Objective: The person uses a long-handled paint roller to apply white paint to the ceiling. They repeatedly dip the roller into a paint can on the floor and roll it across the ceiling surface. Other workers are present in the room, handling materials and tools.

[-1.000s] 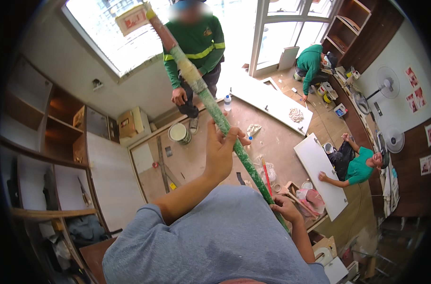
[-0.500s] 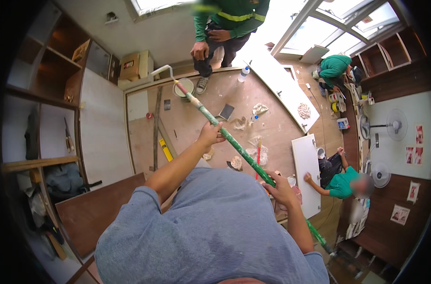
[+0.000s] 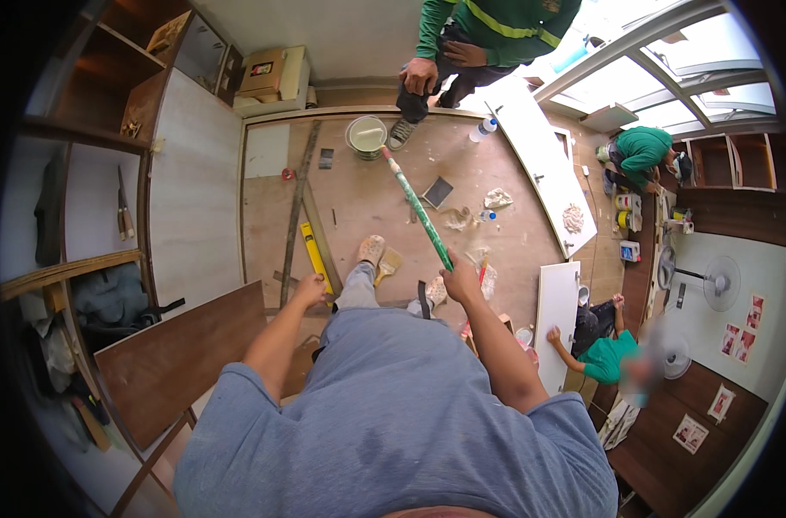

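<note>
Right hand [image 3: 460,281] with its grip shut tight round the near end of a long green stick [image 3: 417,207], far tip down by the round white paint bucket [image 3: 366,136] on the dusty wooden floor [image 3: 367,198]. Left hand [image 3: 309,289] empty, fingers loose and apart, just above a yellow level tool [image 3: 316,254] lying flat on that floor. Beyond the bucket, another person's hand [image 3: 419,76] in a green sleeve, well apart from the stick.
</note>
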A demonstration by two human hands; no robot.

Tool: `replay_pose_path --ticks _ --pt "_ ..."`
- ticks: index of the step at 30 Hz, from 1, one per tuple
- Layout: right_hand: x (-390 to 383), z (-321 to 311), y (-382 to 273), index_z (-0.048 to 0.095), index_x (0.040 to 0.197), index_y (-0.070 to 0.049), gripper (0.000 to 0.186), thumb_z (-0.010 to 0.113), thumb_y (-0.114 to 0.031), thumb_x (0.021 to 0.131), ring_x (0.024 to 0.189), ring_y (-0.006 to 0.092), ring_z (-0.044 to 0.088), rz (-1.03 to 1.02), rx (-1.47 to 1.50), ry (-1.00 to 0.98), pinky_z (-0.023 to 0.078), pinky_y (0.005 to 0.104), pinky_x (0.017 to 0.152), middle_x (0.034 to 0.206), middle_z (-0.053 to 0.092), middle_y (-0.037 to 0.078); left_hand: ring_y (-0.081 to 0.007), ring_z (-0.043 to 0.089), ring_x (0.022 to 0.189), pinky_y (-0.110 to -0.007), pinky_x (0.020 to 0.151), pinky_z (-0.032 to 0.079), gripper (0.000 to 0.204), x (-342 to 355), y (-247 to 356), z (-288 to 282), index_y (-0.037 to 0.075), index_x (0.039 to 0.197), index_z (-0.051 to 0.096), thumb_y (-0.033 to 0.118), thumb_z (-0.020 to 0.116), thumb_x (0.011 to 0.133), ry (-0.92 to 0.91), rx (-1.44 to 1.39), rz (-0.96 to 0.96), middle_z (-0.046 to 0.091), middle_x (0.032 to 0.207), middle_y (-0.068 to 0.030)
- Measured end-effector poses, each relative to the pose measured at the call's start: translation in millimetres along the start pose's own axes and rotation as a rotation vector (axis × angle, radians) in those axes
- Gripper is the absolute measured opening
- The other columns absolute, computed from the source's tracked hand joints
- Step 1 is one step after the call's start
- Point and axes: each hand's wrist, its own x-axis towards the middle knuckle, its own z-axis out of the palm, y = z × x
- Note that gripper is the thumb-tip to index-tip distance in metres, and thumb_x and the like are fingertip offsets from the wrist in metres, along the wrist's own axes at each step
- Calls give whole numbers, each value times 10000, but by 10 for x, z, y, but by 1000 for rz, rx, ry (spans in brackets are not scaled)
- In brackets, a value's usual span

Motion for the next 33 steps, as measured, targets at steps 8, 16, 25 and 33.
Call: replay_pose_path --ticks 8,16,25,33 --pt "803 213 -621 528 1481 -153 614 699 -206 894 1090 444 668 72 -104 -30 519 518 950 1124 704 277 -156 688 728 -316 619 543 299 -99 -459 -757 109 1289 609 246 597 1024 25 -17 -189 722 944 -64" --pt "1244 400 -838 549 1459 -133 621 729 -196 869 1120 436 659 132 -157 -54 514 506 969 1172 694 268 -152 695 796 -299 674 546 345 -117 -31 -918 94 1364 561 240 559 1053 -27 -165 -63 717 1030 -70" --pt "993 211 -827 550 1445 -63 641 736 -199 847 1141 435 648 42 -96 -33 507 495 982 1206 682 273 -151 686 687 -298 588 543 321 34 -41 -1141 76 1302 587 213 611 1013 -14 -216 -115 725 970 -69" --pt "1117 329 -930 526 1471 -66 663 733 -201 856 1129 443 649 115 -88 -83 505 499 968 1196 677 293 -140 684 731 -298 622 552 342 145 -24 -1422 94 1347 564 233 578 1035 -22 -163 -142 718 989 -54"
